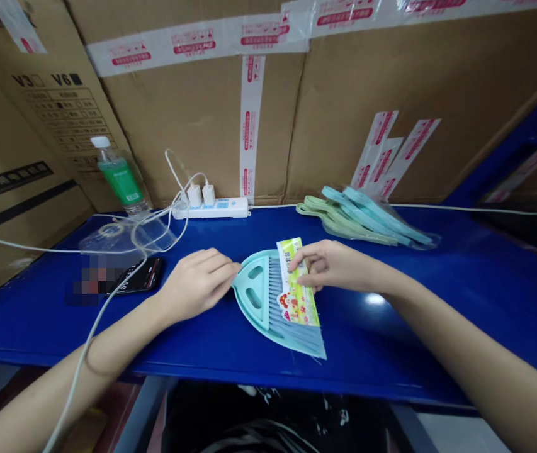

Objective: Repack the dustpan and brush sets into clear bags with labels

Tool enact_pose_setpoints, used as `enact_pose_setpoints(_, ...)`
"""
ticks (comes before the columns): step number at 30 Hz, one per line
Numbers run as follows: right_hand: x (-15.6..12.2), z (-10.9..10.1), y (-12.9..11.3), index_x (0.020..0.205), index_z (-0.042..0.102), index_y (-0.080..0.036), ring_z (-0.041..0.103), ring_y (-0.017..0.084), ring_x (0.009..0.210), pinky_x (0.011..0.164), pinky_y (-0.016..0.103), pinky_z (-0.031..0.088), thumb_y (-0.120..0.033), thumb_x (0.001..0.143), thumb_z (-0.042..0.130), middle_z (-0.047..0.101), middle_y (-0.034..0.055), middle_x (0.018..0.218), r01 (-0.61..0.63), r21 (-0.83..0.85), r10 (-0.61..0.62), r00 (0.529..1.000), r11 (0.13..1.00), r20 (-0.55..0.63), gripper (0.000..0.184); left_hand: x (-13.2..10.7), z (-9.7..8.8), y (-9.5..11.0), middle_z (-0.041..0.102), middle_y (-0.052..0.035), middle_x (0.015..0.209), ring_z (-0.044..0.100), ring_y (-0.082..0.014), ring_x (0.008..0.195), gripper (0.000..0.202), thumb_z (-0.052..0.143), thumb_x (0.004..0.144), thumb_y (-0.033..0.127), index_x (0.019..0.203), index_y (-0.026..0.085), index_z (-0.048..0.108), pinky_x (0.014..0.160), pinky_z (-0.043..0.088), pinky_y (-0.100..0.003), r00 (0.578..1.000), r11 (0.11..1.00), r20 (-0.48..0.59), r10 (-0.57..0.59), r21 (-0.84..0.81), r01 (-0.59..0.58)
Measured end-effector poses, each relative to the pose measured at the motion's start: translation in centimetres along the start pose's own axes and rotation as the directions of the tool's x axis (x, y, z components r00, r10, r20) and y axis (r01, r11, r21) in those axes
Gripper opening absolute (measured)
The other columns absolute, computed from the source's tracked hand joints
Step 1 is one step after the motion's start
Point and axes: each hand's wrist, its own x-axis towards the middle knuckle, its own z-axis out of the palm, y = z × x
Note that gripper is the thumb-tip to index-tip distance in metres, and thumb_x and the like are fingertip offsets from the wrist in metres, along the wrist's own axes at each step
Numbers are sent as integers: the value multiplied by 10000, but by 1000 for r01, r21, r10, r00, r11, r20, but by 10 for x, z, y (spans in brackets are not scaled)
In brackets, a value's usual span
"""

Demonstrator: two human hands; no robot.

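Note:
A turquoise dustpan [243, 316] with a matching small brush [262, 289] nested on it lies on the blue tabletop in front of me. The brush's grey bristles point right. Over the bristles sits a yellow-green printed label card [302, 308] with red mushroom pictures. My left hand [199, 282] is closed at the narrow left end of the set, its fingers pinching there and hiding the handle. At the card's right edge, my right hand [320, 264] grips the label card, thumb and fingers on either side of it.
More green and turquoise dustpan sets [362, 217] in clear plastic lie at the back right. A power strip [225, 207] with chargers and looping white cables, a green-labelled bottle [121, 179] and a phone [143, 277] stand left. Taped cardboard [192, 113] walls the back.

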Motion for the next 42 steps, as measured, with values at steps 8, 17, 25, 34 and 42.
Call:
enact_pose_setpoints(8, -5, 3, -8, 832, 540, -201, 648, 138, 499, 475, 240, 496, -377, 641, 741, 618, -66, 550, -115, 124, 96, 983, 986, 155, 328, -2, 4, -5, 710, -53, 862, 593, -195, 779, 326, 368, 988, 252, 961, 166, 681, 708, 488, -337, 976, 995, 197, -89, 59, 79)
enact_pose_setpoints(17, -3, 9, -5, 856, 430, -235, 592, 125, 420, 421, 218, 436, -284, 706, 662, 575, -95, 502, -112, -32, 115, 986, 993, 121, 281, 0, 5, -4, 697, -64, 838, 565, -191, 766, 364, 339, 990, 250, 926, 160, 686, 716, 480, -334, 960, 993, 257, -115, 60, 103)
enact_pose_setpoints(25, -5, 7, -6, 966, 446, -242, 511, 109, 409, 445, 248, 381, -340, 717, 683, 469, -108, 576, -84, -302, 89, 996, 950, 2, 358, -1, 7, -5, 694, -58, 836, 563, -197, 759, 343, 352, 984, 236, 935, 159, 682, 715, 484, -334, 966, 995, 241, -97, 55, 87)
enact_pose_setpoints(34, -10, 2, -4, 1353, 516, -219, 551, 214, 769, 661, 319, 442, -526, 759, 678, 557, 49, 899, 166, -585, -181, 983, 794, 32, 688, -1, 7, -4, 689, -58, 822, 563, -196, 760, 341, 356, 984, 243, 923, 162, 682, 704, 478, -330, 964, 994, 247, -98, 66, 84)
enact_pose_setpoints(42, -9, 8, -2, 1371, 536, -156, 573, 252, 831, 737, 356, 470, -555, 794, 630, 573, 97, 956, 170, -615, -148, 985, 770, 88, 707, -1, 6, -3, 682, -52, 803, 556, -193, 739, 318, 377, 980, 234, 906, 155, 675, 686, 463, -319, 971, 995, 226, -79, 72, 64)
